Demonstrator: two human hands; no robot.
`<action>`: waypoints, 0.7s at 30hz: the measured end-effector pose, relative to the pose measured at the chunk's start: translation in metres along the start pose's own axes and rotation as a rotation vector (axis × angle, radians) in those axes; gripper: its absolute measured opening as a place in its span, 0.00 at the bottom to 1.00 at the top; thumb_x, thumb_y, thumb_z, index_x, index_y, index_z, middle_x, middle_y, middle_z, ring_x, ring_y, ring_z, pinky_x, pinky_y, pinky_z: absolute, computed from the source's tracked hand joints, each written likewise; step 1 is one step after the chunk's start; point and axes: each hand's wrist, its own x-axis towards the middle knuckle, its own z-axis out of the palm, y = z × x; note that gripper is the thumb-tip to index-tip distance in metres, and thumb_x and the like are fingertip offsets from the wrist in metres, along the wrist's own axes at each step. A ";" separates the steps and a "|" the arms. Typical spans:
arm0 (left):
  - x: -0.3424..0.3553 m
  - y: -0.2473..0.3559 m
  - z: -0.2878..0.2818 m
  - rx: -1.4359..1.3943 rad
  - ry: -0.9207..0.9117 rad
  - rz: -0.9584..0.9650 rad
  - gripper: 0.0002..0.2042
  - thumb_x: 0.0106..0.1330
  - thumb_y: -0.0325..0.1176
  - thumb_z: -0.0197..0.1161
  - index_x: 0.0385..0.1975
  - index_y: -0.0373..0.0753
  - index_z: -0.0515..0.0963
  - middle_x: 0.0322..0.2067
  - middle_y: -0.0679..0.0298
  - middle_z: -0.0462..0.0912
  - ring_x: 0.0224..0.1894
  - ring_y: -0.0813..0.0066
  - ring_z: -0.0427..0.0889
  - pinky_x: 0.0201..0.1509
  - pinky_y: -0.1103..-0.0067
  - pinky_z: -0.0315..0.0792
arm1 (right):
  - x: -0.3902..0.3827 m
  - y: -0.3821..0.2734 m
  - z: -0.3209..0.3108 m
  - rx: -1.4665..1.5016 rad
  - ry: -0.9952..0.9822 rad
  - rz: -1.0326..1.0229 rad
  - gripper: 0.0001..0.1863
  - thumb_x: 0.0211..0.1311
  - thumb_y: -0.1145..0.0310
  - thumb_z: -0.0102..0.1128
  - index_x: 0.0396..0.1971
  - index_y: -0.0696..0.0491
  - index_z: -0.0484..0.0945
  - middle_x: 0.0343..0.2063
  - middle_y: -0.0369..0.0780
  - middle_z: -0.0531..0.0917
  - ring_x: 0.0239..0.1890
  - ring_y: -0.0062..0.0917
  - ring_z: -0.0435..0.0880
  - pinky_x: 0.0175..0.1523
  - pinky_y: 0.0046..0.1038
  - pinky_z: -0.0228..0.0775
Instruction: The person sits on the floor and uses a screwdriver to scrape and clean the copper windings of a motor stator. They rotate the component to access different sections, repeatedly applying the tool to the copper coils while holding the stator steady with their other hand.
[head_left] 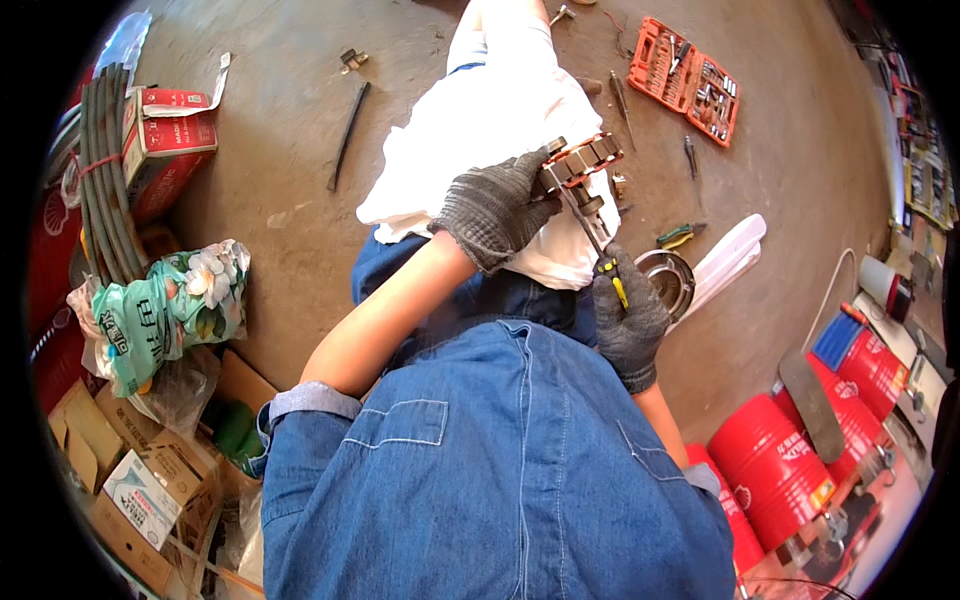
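Both my hands wear dark grey knit gloves. My left hand [495, 212] grips a ring-shaped part that looks like a motor stator [585, 160], with orange-red edges and dark blocks around it. It is held above the white cloth [430, 150] over my lap. In my right hand [632, 315] is a screwdriver with a yellow and black handle [617, 286]. Its shaft points up toward the stator; whether the tip touches cannot be made out. Just beside my right hand lies a round metal housing [668, 285] on pale strips [735, 255].
On the floor lie an orange socket set case [688, 85], pliers [682, 236], a thin dark tool [691, 157], a black bar [348, 135] and a small metal piece [352, 61]. Red drums [770, 465] stand at right. Boxes [145, 500], hoses [105, 180] and a green bag [165, 320] crowd the left.
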 end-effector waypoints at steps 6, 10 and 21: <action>0.000 -0.001 0.002 0.011 -0.011 -0.028 0.27 0.60 0.44 0.68 0.59 0.44 0.72 0.30 0.61 0.85 0.32 0.61 0.85 0.34 0.69 0.77 | 0.003 0.001 -0.004 0.356 -0.095 0.348 0.17 0.67 0.69 0.60 0.52 0.61 0.79 0.41 0.42 0.86 0.43 0.21 0.82 0.49 0.26 0.74; -0.001 0.002 0.004 0.003 0.045 0.012 0.27 0.60 0.43 0.68 0.60 0.44 0.71 0.31 0.61 0.85 0.32 0.60 0.85 0.35 0.69 0.77 | 0.009 -0.003 -0.017 0.382 -0.165 0.478 0.16 0.67 0.70 0.60 0.52 0.62 0.79 0.42 0.43 0.86 0.45 0.22 0.82 0.51 0.26 0.74; 0.000 0.010 0.011 -0.014 0.073 -0.032 0.28 0.59 0.42 0.67 0.61 0.47 0.71 0.33 0.57 0.83 0.36 0.59 0.84 0.39 0.67 0.76 | -0.010 -0.028 -0.029 0.240 -0.068 0.301 0.18 0.67 0.72 0.59 0.54 0.62 0.76 0.47 0.44 0.84 0.49 0.26 0.81 0.56 0.28 0.72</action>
